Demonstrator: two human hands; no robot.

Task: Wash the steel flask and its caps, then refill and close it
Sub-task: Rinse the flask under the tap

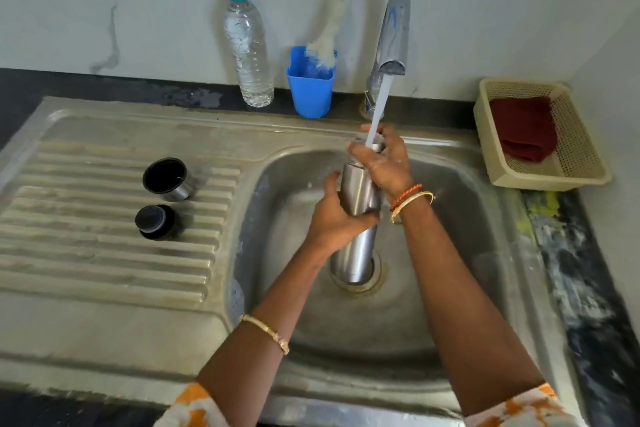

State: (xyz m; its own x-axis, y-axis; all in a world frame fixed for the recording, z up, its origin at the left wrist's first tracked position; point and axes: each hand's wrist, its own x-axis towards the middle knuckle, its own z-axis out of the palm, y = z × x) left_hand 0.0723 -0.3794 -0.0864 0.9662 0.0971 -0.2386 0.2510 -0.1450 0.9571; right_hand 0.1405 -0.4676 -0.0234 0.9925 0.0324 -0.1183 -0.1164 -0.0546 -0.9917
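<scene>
The steel flask (356, 246) stands upright over the drain of the sink basin (450, 253), its open mouth under the running tap (393, 38). Water streams into the mouth. My left hand (334, 215) grips the flask's middle from the left. My right hand (384, 163) wraps round the neck just below the mouth. On the ribbed drainboard (86, 253) to the left lie two caps: the steel cup cap (168, 180), open side up, and the black inner stopper (157, 222) in front of it.
Against the back wall stand a plastic water bottle (247, 48) with a green cap and a blue cup (310, 87) holding a bottle brush (327, 35). A beige basket (585, 163) with a dark red cloth (523, 128) sits right of the sink.
</scene>
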